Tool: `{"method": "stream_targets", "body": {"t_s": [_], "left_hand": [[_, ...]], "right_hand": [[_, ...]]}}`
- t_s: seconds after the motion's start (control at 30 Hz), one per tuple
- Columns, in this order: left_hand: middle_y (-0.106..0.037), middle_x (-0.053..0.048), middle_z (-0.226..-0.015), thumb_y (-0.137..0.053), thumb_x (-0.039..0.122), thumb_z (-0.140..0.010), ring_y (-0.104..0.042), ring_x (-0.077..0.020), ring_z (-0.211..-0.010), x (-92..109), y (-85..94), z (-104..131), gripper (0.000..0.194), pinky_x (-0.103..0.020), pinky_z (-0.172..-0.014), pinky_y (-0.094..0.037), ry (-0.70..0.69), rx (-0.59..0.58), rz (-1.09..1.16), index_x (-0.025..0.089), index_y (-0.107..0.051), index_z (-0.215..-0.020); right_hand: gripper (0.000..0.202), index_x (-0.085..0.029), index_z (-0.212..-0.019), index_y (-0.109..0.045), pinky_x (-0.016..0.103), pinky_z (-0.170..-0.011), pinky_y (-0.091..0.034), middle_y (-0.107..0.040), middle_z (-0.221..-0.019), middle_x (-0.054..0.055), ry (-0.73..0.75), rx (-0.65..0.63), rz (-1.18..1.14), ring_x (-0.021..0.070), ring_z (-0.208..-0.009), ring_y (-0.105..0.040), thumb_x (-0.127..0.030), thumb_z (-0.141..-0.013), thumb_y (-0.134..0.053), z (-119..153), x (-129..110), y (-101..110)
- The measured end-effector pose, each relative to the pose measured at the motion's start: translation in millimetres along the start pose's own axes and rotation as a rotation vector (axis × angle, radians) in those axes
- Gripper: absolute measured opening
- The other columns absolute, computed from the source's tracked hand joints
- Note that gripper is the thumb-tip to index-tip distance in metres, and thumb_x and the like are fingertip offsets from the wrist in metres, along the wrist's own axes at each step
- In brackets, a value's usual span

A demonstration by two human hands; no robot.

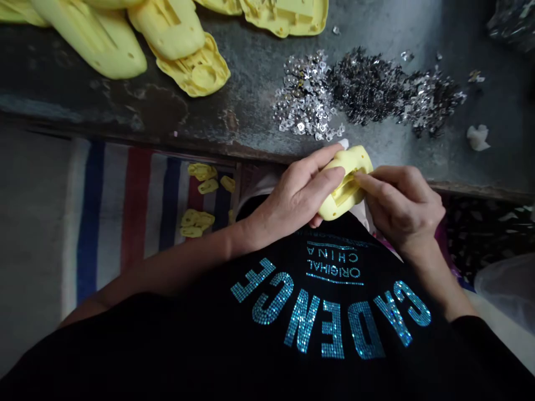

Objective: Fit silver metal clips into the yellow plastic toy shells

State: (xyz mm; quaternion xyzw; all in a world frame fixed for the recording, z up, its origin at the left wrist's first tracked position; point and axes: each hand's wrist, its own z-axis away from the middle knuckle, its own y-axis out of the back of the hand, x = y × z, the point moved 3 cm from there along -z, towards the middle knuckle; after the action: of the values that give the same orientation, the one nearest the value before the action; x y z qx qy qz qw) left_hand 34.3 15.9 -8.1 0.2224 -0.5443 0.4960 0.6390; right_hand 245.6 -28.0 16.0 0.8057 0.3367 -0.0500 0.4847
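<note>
My left hand (303,186) is closed around a yellow plastic shell (348,192), gripping it by its left side with the thumb on top. White material covers one of that hand's fingertips. My right hand (403,203) has its fingers pinched together at the slot in the shell's face; whatever they hold, if anything, is hidden. Just beyond the shell, on the dark table, lies a heap of small silvery metal clips (307,94), with a darker pile of similar metal pieces (368,83) running to its right.
More yellow shells (100,42) are stacked at the table's (251,106) back left. A white scrap (477,137) and a clear plastic bag (514,22) lie to the right. Below left, several yellow pieces (196,223) rest on a striped sheet (137,206).
</note>
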Motion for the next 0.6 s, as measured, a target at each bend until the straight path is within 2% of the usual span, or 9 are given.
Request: {"method": "stream_targets", "body": {"t_s": [0.07, 0.13, 0.2, 0.27, 0.4, 0.5, 0.6], "left_hand": [[-0.081, -0.006, -0.101, -0.068, 0.050, -0.113, -0.071, -0.0166, -0.068, 4.3, 1.3, 2.8, 0.059, -0.023, -0.049, -0.057, -0.098, 0.006, -0.122, 0.020, -0.067, -0.163], [-0.084, -0.010, -0.120, -0.065, 0.050, -0.114, -0.081, -0.0239, -0.096, 11.4, 0.7, 5.6, 0.055, -0.030, -0.075, -0.069, -0.227, 0.004, -0.280, 0.019, -0.068, -0.161], [-0.084, -0.011, -0.130, -0.063, 0.050, -0.115, -0.082, -0.0298, -0.114, 18.0, -2.0, 7.2, 0.055, -0.040, -0.100, -0.070, -0.298, -0.010, -0.433, 0.019, -0.067, -0.161], [-0.084, -0.014, -0.132, -0.061, 0.052, -0.115, -0.082, -0.0332, -0.118, 22.9, -5.7, 7.3, 0.060, -0.047, -0.110, -0.066, -0.305, -0.025, -0.542, 0.018, -0.063, -0.165], [-0.083, -0.015, -0.134, -0.063, 0.053, -0.113, -0.081, -0.0342, -0.113, 29.8, -12.1, 6.7, 0.067, -0.049, -0.107, -0.066, -0.292, -0.102, -0.599, 0.018, -0.057, -0.171], [-0.082, -0.008, -0.121, -0.077, 0.049, -0.107, -0.080, -0.0277, -0.099, 31.2, -12.4, 6.6, 0.078, -0.042, -0.091, -0.068, -0.188, -0.221, -0.453, 0.027, -0.050, -0.176], [-0.078, -0.005, -0.108, -0.088, 0.044, -0.099, -0.075, -0.0225, -0.091, 29.4, -9.5, 5.2, 0.088, -0.034, -0.078, -0.065, -0.065, -0.309, -0.309, 0.025, -0.051, -0.176]], "right_hand": [[0.035, -0.037, -0.137, -0.083, 0.040, -0.079, -0.066, -0.082, -0.121, 0.005, -0.137, -0.004, -0.133, 0.0245, -0.101, -0.080, -0.030, -0.103, -0.085, -7.9, 10.4, 6.2], [0.044, -0.037, -0.141, -0.080, 0.042, -0.081, -0.067, -0.080, -0.132, 0.007, -0.275, -0.067, -0.276, 0.0278, -0.110, -0.079, -0.046, -0.099, -0.090, -16.7, 22.4, 9.1], [0.054, -0.036, -0.144, -0.077, 0.042, -0.082, -0.068, -0.080, -0.138, 0.007, -0.339, -0.187, -0.384, 0.0291, -0.115, -0.080, -0.058, -0.097, -0.090, -23.6, 30.2, 7.3], [0.057, -0.035, -0.147, -0.075, 0.042, -0.084, -0.069, -0.080, -0.137, 0.008, -0.350, -0.247, -0.425, 0.0295, -0.116, -0.080, -0.061, -0.098, -0.088, -27.1, 32.6, 4.2], [0.052, -0.034, -0.147, -0.074, 0.049, -0.088, -0.071, -0.079, -0.136, 0.011, -0.347, -0.171, -0.425, 0.0331, -0.115, -0.079, -0.051, -0.100, -0.086, -19.8, 29.2, -1.9], [0.050, -0.040, -0.151, -0.068, 0.057, -0.095, -0.073, -0.076, -0.143, 0.012, -0.368, -0.070, -0.422, 0.0376, -0.121, -0.077, -0.049, -0.103, -0.079, -4.3, 28.6, -7.6], [0.052, -0.047, -0.155, -0.062, 0.063, -0.097, -0.073, -0.074, -0.147, 0.012, -0.364, 0.070, -0.385, 0.0415, -0.127, -0.075, -0.048, -0.104, -0.074, 11.0, 30.4, -11.3]]}}
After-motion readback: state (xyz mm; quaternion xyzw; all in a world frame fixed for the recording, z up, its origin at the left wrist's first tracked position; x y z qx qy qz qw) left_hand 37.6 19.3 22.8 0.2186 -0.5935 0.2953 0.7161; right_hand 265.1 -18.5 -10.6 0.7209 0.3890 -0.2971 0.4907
